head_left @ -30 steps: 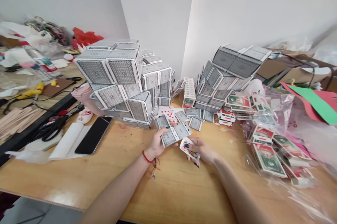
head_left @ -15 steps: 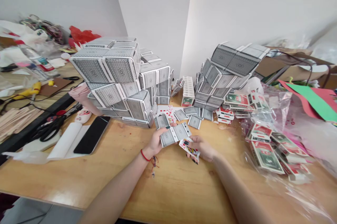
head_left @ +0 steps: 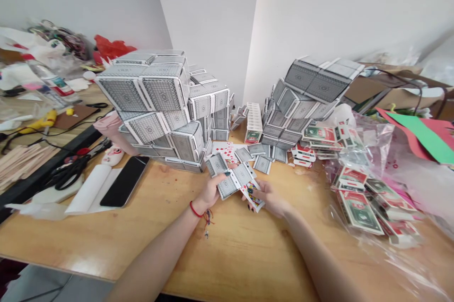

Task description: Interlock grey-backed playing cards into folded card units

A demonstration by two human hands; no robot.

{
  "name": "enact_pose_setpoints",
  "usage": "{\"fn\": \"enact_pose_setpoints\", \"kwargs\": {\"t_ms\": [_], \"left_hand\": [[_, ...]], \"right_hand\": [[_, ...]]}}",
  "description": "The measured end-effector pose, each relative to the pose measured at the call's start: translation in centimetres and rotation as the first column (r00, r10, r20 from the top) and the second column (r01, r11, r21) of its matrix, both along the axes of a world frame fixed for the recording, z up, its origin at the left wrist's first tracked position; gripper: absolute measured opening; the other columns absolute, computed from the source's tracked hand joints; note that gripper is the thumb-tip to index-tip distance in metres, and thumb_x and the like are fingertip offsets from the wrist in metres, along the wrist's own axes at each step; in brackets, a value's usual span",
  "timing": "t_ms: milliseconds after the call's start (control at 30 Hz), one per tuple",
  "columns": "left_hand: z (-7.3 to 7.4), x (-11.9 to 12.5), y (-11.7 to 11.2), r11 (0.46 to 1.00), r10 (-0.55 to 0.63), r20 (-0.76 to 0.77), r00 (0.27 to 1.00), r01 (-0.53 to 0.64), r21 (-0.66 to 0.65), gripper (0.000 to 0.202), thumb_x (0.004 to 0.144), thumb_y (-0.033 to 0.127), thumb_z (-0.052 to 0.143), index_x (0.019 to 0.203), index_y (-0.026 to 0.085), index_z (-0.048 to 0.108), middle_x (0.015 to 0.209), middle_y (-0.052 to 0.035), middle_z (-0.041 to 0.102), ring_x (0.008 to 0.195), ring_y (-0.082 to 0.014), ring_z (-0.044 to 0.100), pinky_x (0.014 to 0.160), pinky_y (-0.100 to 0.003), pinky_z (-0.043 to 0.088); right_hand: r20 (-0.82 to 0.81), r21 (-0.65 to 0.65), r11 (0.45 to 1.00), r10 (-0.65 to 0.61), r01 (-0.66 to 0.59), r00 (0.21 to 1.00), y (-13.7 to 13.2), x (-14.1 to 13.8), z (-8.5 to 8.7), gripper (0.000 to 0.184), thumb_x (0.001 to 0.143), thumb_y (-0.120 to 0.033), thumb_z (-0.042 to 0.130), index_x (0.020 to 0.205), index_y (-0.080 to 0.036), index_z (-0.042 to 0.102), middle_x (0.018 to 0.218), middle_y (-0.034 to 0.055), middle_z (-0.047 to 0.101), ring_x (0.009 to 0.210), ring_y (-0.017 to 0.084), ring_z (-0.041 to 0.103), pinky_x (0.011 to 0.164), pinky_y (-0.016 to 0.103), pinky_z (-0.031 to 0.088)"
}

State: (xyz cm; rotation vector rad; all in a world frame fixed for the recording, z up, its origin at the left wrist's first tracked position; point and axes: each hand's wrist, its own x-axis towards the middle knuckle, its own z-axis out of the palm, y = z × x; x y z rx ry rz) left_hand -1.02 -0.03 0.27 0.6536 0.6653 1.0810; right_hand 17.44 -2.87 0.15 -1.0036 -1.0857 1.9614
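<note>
My left hand (head_left: 212, 187) is closed on folded playing cards (head_left: 227, 185) with grey patterned backs, thumb on top. Between finger and thumb, my right hand (head_left: 266, 197) pinches a face card (head_left: 256, 198) with its printed side up. That card meets the lower right edge of the grey-backed cards, partly beneath them. Just beyond my hands, loose grey-backed cards (head_left: 262, 164) and several red-suited cards (head_left: 227, 150) lie on the wooden table (head_left: 227, 254). Blocks built from folded cards rise in a left stack (head_left: 161, 94) and a right stack (head_left: 301, 99).
Left of my hands lie a black phone (head_left: 125, 181), white paper (head_left: 88, 189), black scissors (head_left: 73, 169) and wooden sticks (head_left: 24, 162). At right, card boxes (head_left: 360, 212) sit among clear plastic wrap (head_left: 385, 141). A column of cards (head_left: 253, 122) stands between the stacks.
The grey-backed cards have tilted and turned in my left hand. My right hand has shifted slightly left, bringing the face card closer against them.
</note>
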Motion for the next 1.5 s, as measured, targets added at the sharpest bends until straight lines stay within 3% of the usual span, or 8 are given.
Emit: {"fn": "enact_pose_setpoints", "kwargs": {"t_ms": [300,567,800,1067,1500], "left_hand": [[-0.2,-0.2,0.0,0.998,-0.042,-0.008,0.999,0.042,0.035,0.033,0.068,0.019,0.054,0.099,0.012,0.064,0.103,-0.0091,0.064,0.104,-0.0253,0.052,0.09,-0.035,0.035],[-0.4,-0.3,0.0,1.0,-0.014,-0.02,1.0,0.014,0.018,0.033,0.067,0.017,0.054,0.098,0.014,0.064,0.098,-0.0074,0.066,0.105,-0.0231,0.052,0.09,-0.033,0.036],[-0.4,-0.2,0.0,0.995,0.056,-0.123,0.991,-0.045,0.091,0.033,0.064,0.014,0.055,0.096,0.016,0.065,0.095,-0.0043,0.067,0.106,-0.021,0.051,0.094,-0.03,0.033],[-0.5,-0.3,0.1,0.996,-0.003,-0.208,0.978,0.022,0.092,0.034,0.063,0.019,0.057,0.096,0.016,0.065,0.096,-0.0047,0.066,0.103,-0.0236,0.053,0.086,-0.033,0.039],[-0.4,-0.1,0.3,0.998,0.052,-0.226,0.973,-0.045,0.037,0.037,0.06,0.024,0.066,0.097,0.017,0.064,0.095,-0.0061,0.067,0.103,-0.0233,0.054,0.085,-0.033,0.042]], "right_hand": [[-0.099,-0.01,0.998,0.06,-0.062,0.993,-0.1,-0.1,-0.5,0.031,0.067,-0.033,0.065,0.085,-0.015,0.047,0.076,0.0091,0.068,0.048,0.013,0.059,0.041,0.022,0.043],[-0.103,-0.014,1.0,-0.016,0.014,0.995,-0.2,-0.7,-0.6,0.025,0.066,-0.028,0.064,0.078,-0.016,0.046,0.07,0.0062,0.068,0.043,0.012,0.058,0.037,0.02,0.041],[-0.026,-0.006,0.993,-0.121,0.121,0.992,-0.4,-1.3,-0.7,0.023,0.065,-0.026,0.062,0.077,-0.016,0.044,0.065,0.0039,0.066,0.043,0.012,0.058,0.036,0.02,0.041],[0.043,0.055,0.986,-0.157,0.155,0.987,-0.4,-1.6,-0.5,0.022,0.065,-0.028,0.059,0.078,-0.016,0.046,0.064,0.002,0.064,0.043,0.014,0.059,0.039,0.025,0.048],[0.086,0.091,0.966,-0.25,0.242,0.965,-0.6,-2.1,-0.2,0.023,0.067,-0.032,0.058,0.078,-0.016,0.045,0.061,0.0005,0.063,0.042,0.013,0.059,0.04,0.023,0.048]]}}
